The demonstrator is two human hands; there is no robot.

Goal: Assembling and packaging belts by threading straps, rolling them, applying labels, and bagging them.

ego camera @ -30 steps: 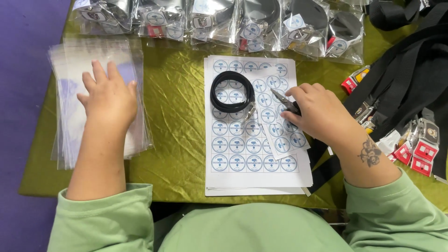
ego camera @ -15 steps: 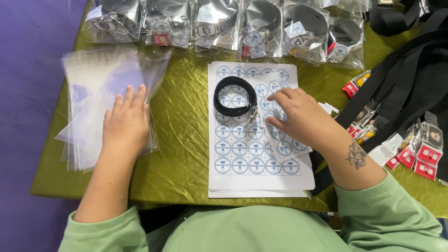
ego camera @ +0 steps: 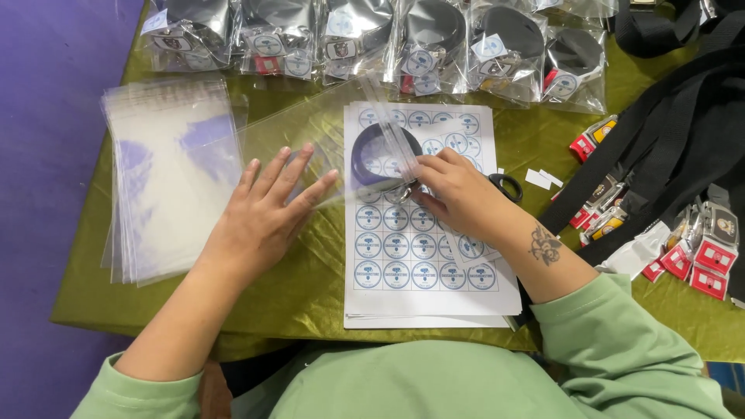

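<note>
Since a moment ago, our left hand (ego camera: 264, 213) has left the stack of clear bags (ego camera: 167, 186) on the left and drawn one clear bag (ego camera: 326, 143) rightward across the bench (ego camera: 310, 287), so that its far end now lies over the rolled black strap (ego camera: 380, 155) on the sticker sheet (ego camera: 423, 256). Half a second back, that hand lay flat on the stack and the strap sat uncovered. We judge that a single bag has been separated and brought to the strap.

Our left hand lies flat with fingers spread, pressing the near-left part of the bag against the green cloth; it grips nothing. Our right hand (ego camera: 458, 198) rests on the sticker sheet, fingertips together at the bag's right edge, just beside the strap's near-right side. Whether it pinches the bag's lip or the strap's metal clip, we cannot tell.

The strap lies between the two hands, nearer the right one, under the bag film. A row of filled bags (ego camera: 434, 46) lines the far edge. Loose black straps (ego camera: 667, 147) with red tags pile at the right, and scissors (ego camera: 508, 186) peek out behind our right hand.
</note>
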